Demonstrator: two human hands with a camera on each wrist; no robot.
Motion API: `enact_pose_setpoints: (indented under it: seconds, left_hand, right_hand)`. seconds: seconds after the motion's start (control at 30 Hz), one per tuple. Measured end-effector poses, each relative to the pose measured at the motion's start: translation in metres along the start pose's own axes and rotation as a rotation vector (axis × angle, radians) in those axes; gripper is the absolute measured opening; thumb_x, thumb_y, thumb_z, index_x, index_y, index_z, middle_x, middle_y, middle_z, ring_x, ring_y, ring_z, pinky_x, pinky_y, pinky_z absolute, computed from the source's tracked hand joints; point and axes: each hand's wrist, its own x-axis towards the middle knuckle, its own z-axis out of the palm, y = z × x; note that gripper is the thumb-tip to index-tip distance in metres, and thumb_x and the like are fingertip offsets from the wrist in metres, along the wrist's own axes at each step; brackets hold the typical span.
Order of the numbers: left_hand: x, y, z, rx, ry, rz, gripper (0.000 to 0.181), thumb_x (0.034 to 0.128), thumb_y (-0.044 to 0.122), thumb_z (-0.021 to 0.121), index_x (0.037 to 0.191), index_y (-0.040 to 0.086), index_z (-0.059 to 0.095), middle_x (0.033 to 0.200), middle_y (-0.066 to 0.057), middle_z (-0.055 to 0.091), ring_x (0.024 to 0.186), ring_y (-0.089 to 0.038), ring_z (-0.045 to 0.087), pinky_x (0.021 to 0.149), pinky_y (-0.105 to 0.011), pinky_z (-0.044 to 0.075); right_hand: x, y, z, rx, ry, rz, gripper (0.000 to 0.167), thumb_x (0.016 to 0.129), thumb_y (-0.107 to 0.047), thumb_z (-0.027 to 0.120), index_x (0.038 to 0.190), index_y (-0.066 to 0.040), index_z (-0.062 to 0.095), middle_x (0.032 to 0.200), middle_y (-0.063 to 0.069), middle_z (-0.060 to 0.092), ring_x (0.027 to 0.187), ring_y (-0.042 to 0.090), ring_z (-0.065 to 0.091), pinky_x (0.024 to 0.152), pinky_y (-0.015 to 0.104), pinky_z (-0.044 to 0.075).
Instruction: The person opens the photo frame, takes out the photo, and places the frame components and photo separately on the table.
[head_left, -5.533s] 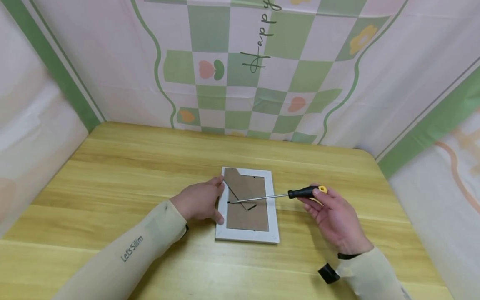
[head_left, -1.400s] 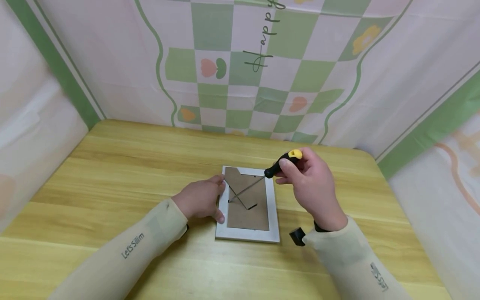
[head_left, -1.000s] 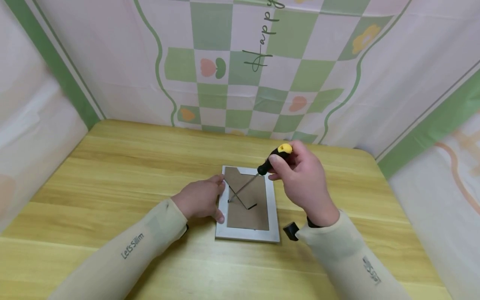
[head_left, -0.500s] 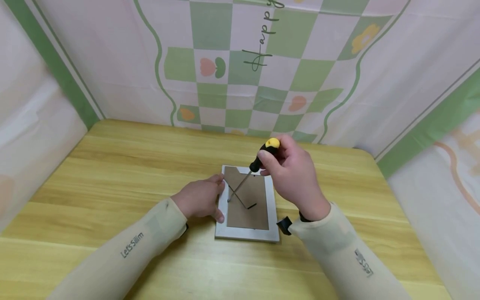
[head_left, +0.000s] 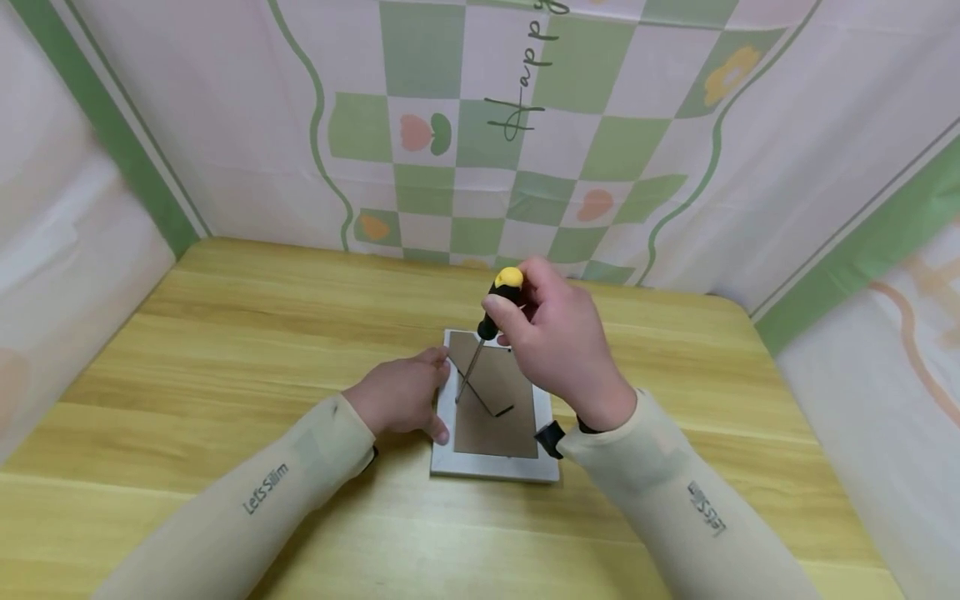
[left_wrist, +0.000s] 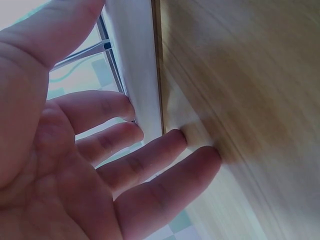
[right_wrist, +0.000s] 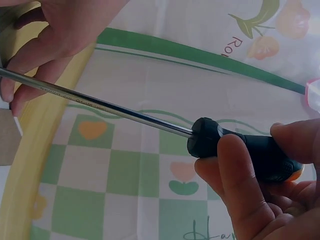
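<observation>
A white frame (head_left: 495, 468) with a brown backing board (head_left: 495, 437) lies on the table, a thin black bent piece (head_left: 504, 411) on the board. The left hand (head_left: 397, 397) rests at the frame's left edge; in the left wrist view the fingers of this hand (left_wrist: 75, 135) are spread and slightly bent beside the frame (left_wrist: 137, 65). The right hand (head_left: 566, 337) grips a screwdriver by its black and yellow handle (head_left: 504, 292). Its shaft slants down to the board's left edge, tip near a small dark tab. The right wrist view shows fingers and thumb of the right hand (right_wrist: 260, 185) round the handle (right_wrist: 265, 155).
Wood-grain table (head_left: 300, 317) surrounds the frame. A patterned curtain (head_left: 420, 183) with green checks hangs behind the table's back edge, with more cloth at both sides. A small black block (head_left: 551, 438) is at the right wrist, over the frame's right edge.
The right hand has moved left and the screwdriver has swung from nearly flat to steeper, its tip staying near the board's left edge. The left hand and frame have hardly moved.
</observation>
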Motion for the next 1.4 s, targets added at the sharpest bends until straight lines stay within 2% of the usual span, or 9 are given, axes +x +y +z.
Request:
enact_pose_setpoints:
  seconds: [0.17, 0.4, 0.7, 0.8, 0.93, 1.07, 1.23, 1.3, 1.4]
  left_hand:
    - [0.001, 0.0, 0.001, -0.003, 0.0, -0.002, 0.099, 0.0724, 0.046, 0.088, 0.149, 0.002, 0.043, 0.162, -0.011, 0.025, 0.133, -0.031, 0.046, 0.103, -0.042, 0.042]
    - [0.0, 0.001, -0.002, -0.013, -0.014, -0.013, 0.099, 0.0724, 0.045, 0.088, 0.149, 0.002, 0.043, 0.162, -0.01, 0.023, 0.133, -0.03, 0.046, 0.102, -0.042, 0.043]
    - [0.0, -0.001, -0.004, -0.071, 0.002, -0.018, 0.097, 0.0705, 0.041, 0.09, 0.146, 0.0, 0.047, 0.161, -0.006, 0.028, 0.128, -0.027, 0.051, 0.098, -0.041, 0.046]
    - [0.0, -0.003, -0.003, -0.112, 0.028, -0.026, 0.098, 0.0669, 0.04, 0.093, 0.146, 0.002, 0.048, 0.15, -0.003, 0.043, 0.113, -0.023, 0.06, 0.091, -0.039, 0.049]
    - [0.0, -0.004, -0.004, -0.182, 0.044, -0.037, 0.098, 0.0643, 0.034, 0.095, 0.146, 0.013, 0.045, 0.132, 0.002, 0.055, 0.094, -0.016, 0.059, 0.081, -0.038, 0.05]
    - [0.0, -0.005, -0.005, -0.196, 0.031, -0.021, 0.094, 0.066, 0.032, 0.094, 0.145, 0.016, 0.046, 0.126, 0.004, 0.057, 0.092, -0.014, 0.056, 0.079, -0.036, 0.048]
    - [0.002, -0.005, -0.006, -0.179, 0.006, 0.003, 0.07, 0.0681, 0.031, 0.093, 0.125, 0.012, 0.057, 0.096, 0.002, 0.06, 0.083, -0.016, 0.056, 0.072, -0.035, 0.047]
    - [0.001, -0.005, -0.006, -0.179, 0.005, 0.014, 0.063, 0.0683, 0.031, 0.093, 0.117, 0.011, 0.059, 0.089, 0.003, 0.057, 0.08, -0.017, 0.055, 0.07, -0.034, 0.047]
    - [0.0, -0.005, -0.005, -0.198, 0.024, 0.038, 0.06, 0.0667, 0.03, 0.094, 0.111, 0.008, 0.06, 0.089, 0.003, 0.056, 0.079, -0.016, 0.053, 0.07, -0.033, 0.047]
  right_hand:
    - [0.003, -0.003, 0.003, -0.025, 0.006, 0.0, 0.013, 0.096, -0.019, 0.065, 0.096, -0.01, 0.055, 0.076, 0.0, 0.066, 0.063, 0.01, 0.063, 0.058, 0.033, 0.053]
    - [0.009, -0.01, 0.011, -0.113, 0.013, -0.043, 0.016, 0.095, -0.022, 0.065, 0.094, -0.01, 0.054, 0.074, -0.004, 0.064, 0.062, 0.011, 0.059, 0.057, 0.035, 0.047]
    - [0.016, -0.023, 0.03, -0.222, 0.011, -0.185, 0.021, 0.095, -0.022, 0.067, 0.094, -0.006, 0.054, 0.069, -0.001, 0.058, 0.055, 0.013, 0.055, 0.053, 0.033, 0.045]
    - [0.018, -0.027, 0.036, -0.252, -0.004, -0.213, 0.023, 0.095, -0.023, 0.068, 0.094, -0.006, 0.054, 0.068, -0.001, 0.055, 0.054, 0.015, 0.054, 0.053, 0.033, 0.044]
    - [0.021, -0.034, 0.043, -0.282, -0.031, -0.22, 0.024, 0.096, -0.025, 0.067, 0.095, -0.005, 0.054, 0.066, 0.0, 0.053, 0.053, 0.019, 0.052, 0.053, 0.035, 0.045]
    - [0.026, -0.041, 0.049, -0.327, -0.057, -0.202, 0.024, 0.097, -0.027, 0.065, 0.096, -0.005, 0.054, 0.067, 0.001, 0.055, 0.057, 0.022, 0.055, 0.055, 0.038, 0.047]
    - [0.031, -0.049, 0.058, -0.375, -0.093, -0.201, 0.026, 0.098, -0.028, 0.065, 0.092, -0.005, 0.052, 0.064, 0.003, 0.053, 0.055, 0.022, 0.055, 0.054, 0.038, 0.048]
    - [0.032, -0.052, 0.061, -0.397, -0.104, -0.213, 0.027, 0.097, -0.028, 0.065, 0.093, -0.005, 0.052, 0.062, 0.003, 0.052, 0.053, 0.023, 0.056, 0.053, 0.038, 0.049]
    - [0.031, -0.055, 0.066, -0.417, -0.115, -0.23, 0.028, 0.097, -0.027, 0.066, 0.095, -0.003, 0.053, 0.061, 0.003, 0.051, 0.054, 0.023, 0.057, 0.054, 0.038, 0.05]
